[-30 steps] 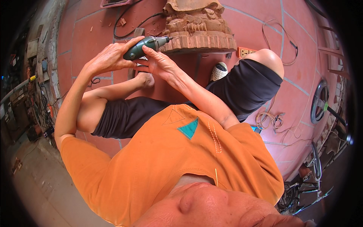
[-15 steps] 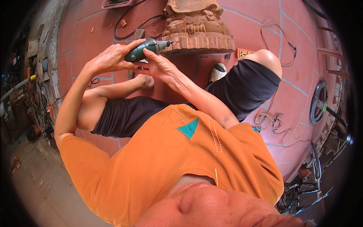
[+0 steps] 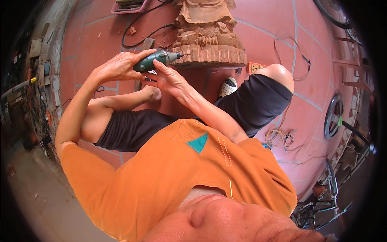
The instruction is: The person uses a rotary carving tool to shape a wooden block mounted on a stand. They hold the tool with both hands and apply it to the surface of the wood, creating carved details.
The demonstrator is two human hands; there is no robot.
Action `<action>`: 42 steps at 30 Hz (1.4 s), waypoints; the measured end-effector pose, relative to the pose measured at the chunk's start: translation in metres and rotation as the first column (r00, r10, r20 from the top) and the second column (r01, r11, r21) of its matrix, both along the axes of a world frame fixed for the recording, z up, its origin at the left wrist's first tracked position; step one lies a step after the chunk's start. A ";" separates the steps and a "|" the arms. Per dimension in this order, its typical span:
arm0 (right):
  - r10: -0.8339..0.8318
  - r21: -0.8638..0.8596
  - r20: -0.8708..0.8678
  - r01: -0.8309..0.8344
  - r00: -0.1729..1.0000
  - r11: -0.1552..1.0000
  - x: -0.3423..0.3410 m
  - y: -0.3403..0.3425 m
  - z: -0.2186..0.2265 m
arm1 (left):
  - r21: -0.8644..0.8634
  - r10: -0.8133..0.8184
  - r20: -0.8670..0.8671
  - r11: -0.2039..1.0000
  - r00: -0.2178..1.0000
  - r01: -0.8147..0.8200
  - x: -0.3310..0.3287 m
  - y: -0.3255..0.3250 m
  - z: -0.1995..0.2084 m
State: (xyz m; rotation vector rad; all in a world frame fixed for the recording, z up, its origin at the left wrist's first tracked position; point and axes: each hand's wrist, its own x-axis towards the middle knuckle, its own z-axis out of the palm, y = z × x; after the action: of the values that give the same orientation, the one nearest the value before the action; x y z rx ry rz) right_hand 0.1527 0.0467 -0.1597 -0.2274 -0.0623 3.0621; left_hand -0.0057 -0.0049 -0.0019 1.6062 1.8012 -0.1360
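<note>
A green rotary tool [image 3: 150, 62] with a grey nose and a thin bit is held between both my hands. My left hand [image 3: 121, 66] wraps its rear end from the left. From below and the right, my right hand [image 3: 171, 79] closes on it, thumb along the body near the nose. The bit points right, at the ribbed edge of a carved wooden statue's base [image 3: 213, 55]. Whether the tip touches the wood is too small to tell. Layered carving rises above that rim, and the statue's upper part runs out of view.
Black cable [image 3: 137, 40] loops left of the statue near wood chips and a pink tray [image 3: 128, 5]. An orange power strip [image 3: 256, 67] lies beside my knee. Coiled cord [image 3: 280, 138], a wheel-like ring [image 3: 333, 116] and a chair [image 3: 350, 63] are on the right.
The whole view has shifted slightly, with the statue and floor objects a little left and lower. Both hands keep their grip on the rotary tool, its bit still at the base's rim.
</note>
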 end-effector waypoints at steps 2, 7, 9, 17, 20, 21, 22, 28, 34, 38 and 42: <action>0.000 0.013 -0.004 0.000 1.000 1.000 -0.002 0.000 -0.002 | 0.020 -0.007 -0.008 1.000 1.000 0.007 0.000 -0.001 0.001; -0.004 0.053 0.000 0.004 1.000 0.999 -0.005 0.003 -0.006 | -0.006 0.023 -0.047 1.000 0.999 -0.023 0.004 0.001 0.003; -0.005 0.057 0.005 0.004 1.000 0.998 -0.005 0.004 -0.004 | 0.003 0.025 -0.052 1.000 0.998 -0.025 0.004 0.002 0.005; 0.011 0.048 -0.002 -0.011 1.000 0.999 -0.002 0.003 -0.006 | 0.040 -0.012 -0.041 0.999 0.999 0.014 0.001 -0.001 -0.003; 0.012 0.031 -0.003 -0.012 1.000 0.999 0.001 0.002 -0.002 | 0.062 -0.022 -0.031 0.998 0.999 0.024 0.003 0.000 0.000; 0.013 0.028 -0.002 -0.013 1.000 1.000 0.002 0.001 -0.001 | 0.060 -0.020 -0.025 0.998 0.999 0.021 0.003 0.000 0.000; 0.014 0.025 -0.001 -0.014 1.000 1.000 0.002 0.001 0.001 | 0.059 -0.018 -0.019 0.998 1.000 0.019 0.004 0.000 0.000; 0.026 -0.001 -0.011 -0.026 1.000 1.000 0.005 -0.003 0.001 | 0.026 -0.038 -0.006 0.999 0.999 0.039 0.003 0.000 0.002; 0.025 -0.014 -0.005 -0.025 1.000 1.000 0.008 -0.006 0.007 | -0.024 -0.032 0.016 0.999 0.999 0.033 0.004 0.003 0.006; 0.027 0.004 0.000 -0.027 1.000 1.000 0.007 -0.004 0.009 | -0.007 -0.022 0.003 1.000 1.000 0.022 0.005 0.002 0.007; 0.012 0.034 -0.004 -0.012 1.000 0.999 0.003 0.000 0.006 | -0.022 0.002 -0.052 1.000 0.999 -0.003 0.003 0.000 0.003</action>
State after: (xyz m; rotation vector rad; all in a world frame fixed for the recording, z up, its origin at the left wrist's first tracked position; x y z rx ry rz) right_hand 0.1561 0.0465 -0.1541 -0.2194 -0.1163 3.0702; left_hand -0.0025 -0.0050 0.0015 1.5985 1.8351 -0.1975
